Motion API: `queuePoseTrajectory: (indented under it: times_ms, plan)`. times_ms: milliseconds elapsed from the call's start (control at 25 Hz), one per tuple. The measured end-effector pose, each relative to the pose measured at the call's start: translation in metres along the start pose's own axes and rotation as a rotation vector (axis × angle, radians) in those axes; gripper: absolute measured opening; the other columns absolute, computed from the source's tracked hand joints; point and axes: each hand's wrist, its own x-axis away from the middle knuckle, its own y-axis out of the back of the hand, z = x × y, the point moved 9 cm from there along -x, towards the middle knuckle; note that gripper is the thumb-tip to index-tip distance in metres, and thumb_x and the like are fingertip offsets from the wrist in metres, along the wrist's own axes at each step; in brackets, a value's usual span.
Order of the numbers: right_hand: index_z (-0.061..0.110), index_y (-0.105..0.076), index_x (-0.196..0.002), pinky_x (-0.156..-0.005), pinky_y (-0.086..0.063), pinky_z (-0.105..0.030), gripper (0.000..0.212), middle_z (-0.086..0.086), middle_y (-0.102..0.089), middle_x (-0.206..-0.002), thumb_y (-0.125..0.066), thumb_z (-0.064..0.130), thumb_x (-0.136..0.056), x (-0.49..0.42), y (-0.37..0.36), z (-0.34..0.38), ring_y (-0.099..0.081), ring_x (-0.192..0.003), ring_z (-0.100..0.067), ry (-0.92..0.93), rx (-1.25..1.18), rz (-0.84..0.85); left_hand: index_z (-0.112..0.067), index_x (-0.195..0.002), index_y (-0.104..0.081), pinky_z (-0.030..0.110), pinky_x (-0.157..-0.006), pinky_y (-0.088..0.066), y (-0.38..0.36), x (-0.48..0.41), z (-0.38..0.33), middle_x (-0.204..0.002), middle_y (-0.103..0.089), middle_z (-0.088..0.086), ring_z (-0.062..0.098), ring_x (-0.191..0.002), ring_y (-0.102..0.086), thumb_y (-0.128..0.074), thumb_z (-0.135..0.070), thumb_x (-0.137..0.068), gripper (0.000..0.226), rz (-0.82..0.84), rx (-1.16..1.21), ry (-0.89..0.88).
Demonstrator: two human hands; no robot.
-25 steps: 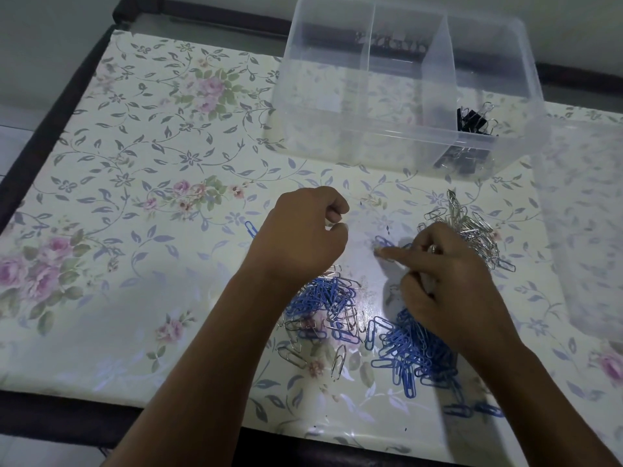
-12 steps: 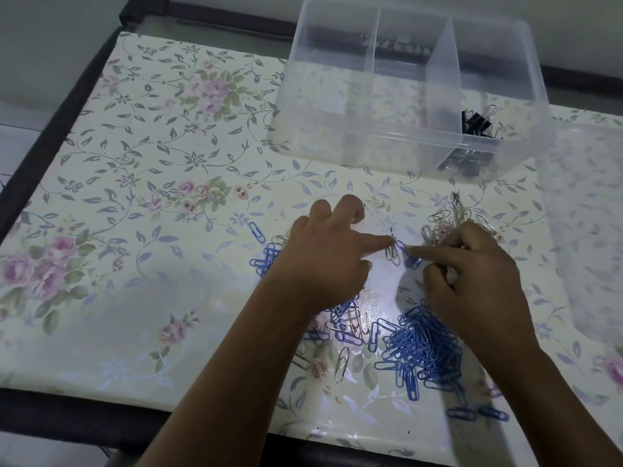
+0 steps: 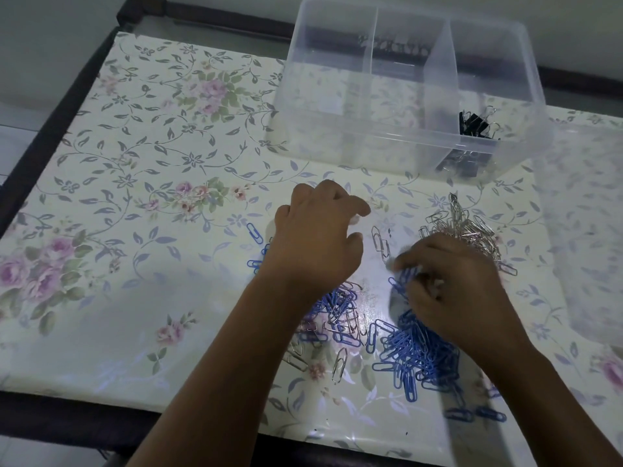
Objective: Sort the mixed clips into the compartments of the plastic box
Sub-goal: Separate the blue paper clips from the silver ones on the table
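Clips half sorted on surface, box mostly bare

Step in hand, by judgement: splitting blue from silver on the floral surface (image 3: 135, 183) before loading the plastic box (image 3: 397, 153). Best done w/ one colour per hand, dragged flat, not lifted in tangles; loose strays swept in before scooping.

Left hand (image 3: 317, 244) just short of box, fingers loosely curled, apart, pinching nothing visible. Right hand (image 3: 462, 291) nearer the viewer than box's right end, blurred; fingertips seem pinched on a blue clip or two, cannot tell for sure. Two silver clips (image 3: 380, 242) lie between the hands.

Silver pile (image 3: 472, 227) just short of box's right end. Blue pile (image 3: 421, 358) farther from box, under right wrist. Mixed pile (image 3: 340, 315) under left wrist, blue & silver still tangled.

Box: 3 compartments seen. Right one holds black binder clips (image 3: 477, 124). Near-left one looks bare. Rear-middle: contents unclear thru plastic.
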Motion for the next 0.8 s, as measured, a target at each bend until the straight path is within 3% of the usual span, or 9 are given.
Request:
queuePoseTrajectory:
  times_ms: [80,200,280,360,520,640,800]
  plan:
    - [0.017,-0.066,-0.062,-0.057,-0.039,-0.007,0.024,0.011,-0.057,-0.066,-0.042,0.017,-0.065,0.003,-0.015,0.011,-0.052,-0.061,-0.002,0.043,-0.14,0.156,-0.028,-0.119,-0.054,0.031,-0.092,-0.028,0.003,0.0,0.004,-0.122,-0.048,-0.005,0.018,-0.117,-0.033,-0.051,-0.02,-0.088,0.032,-0.022,0.038,0.033]
    - [0.015,-0.06,-0.052,-0.045,-0.042,-0.023,0.024,0.005,-0.056,-0.055,-0.04,0.022,-0.063,0.008,-0.022,0.017,-0.049,-0.049,-0.008,0.063,-0.169,0.242,-0.023,-0.118,-0.056,0.035,-0.097,-0.032,0.003,0.001,0.004,-0.121,-0.051,-0.001,0.021,-0.117,-0.036,-0.051,-0.016,-0.087,0.032,-0.025,0.08,0.018]
    - [0.015,-0.066,-0.061,-0.053,-0.044,-0.029,0.026,0.002,-0.061,-0.063,-0.041,0.02,-0.068,0.004,-0.011,0.016,-0.052,-0.056,-0.01,0.074,-0.087,0.126,-0.021,-0.117,-0.057,0.035,-0.098,-0.032,0.002,0.0,0.003,-0.12,-0.052,0.0,0.021,-0.116,-0.038,-0.051,-0.014,-0.086,0.032,-0.023,0.1,0.007]
    - [0.013,-0.071,-0.086,-0.067,-0.041,-0.029,0.032,-0.003,-0.066,-0.084,-0.043,0.018,-0.074,0.001,-0.005,0.018,-0.054,-0.072,-0.017,0.09,0.04,0.024,-0.021,-0.114,-0.058,0.035,-0.098,-0.033,0.002,-0.001,0.005,-0.118,-0.053,0.0,0.022,-0.115,-0.041,-0.046,-0.021,-0.084,0.032,-0.027,0.1,0.003]
    - [0.021,-0.065,-0.112,-0.079,-0.031,-0.035,0.041,-0.002,-0.059,-0.126,-0.042,0.027,-0.079,0.008,-0.021,0.02,-0.044,-0.098,-0.026,0.138,0.323,0.06,-0.022,-0.11,-0.06,0.038,-0.098,-0.036,0.0,-0.002,0.006,-0.114,-0.056,-0.001,0.022,-0.112,-0.046,-0.038,-0.029,-0.071,0.045,-0.026,0.079,0.0]
    - [0.024,-0.068,-0.11,-0.08,-0.026,-0.039,0.04,0.002,-0.059,-0.127,-0.041,0.033,-0.081,0.009,-0.011,0.002,-0.039,-0.108,-0.027,0.044,0.386,0.008,-0.022,-0.11,-0.06,0.037,-0.098,-0.036,0.0,-0.002,0.007,-0.114,-0.056,0.0,0.022,-0.111,-0.046,-0.036,-0.025,-0.069,0.047,-0.016,0.084,0.02]
    - [0.021,-0.074,-0.09,-0.081,-0.034,-0.046,0.023,-0.002,-0.067,-0.111,-0.054,0.028,-0.08,0.012,0.032,-0.025,-0.046,-0.104,-0.03,-0.153,0.387,-0.198,-0.021,-0.11,-0.061,0.038,-0.098,-0.036,0.002,-0.001,0.008,-0.116,-0.057,0.001,0.022,-0.113,-0.046,-0.036,-0.025,-0.068,0.048,-0.024,0.099,0.024]
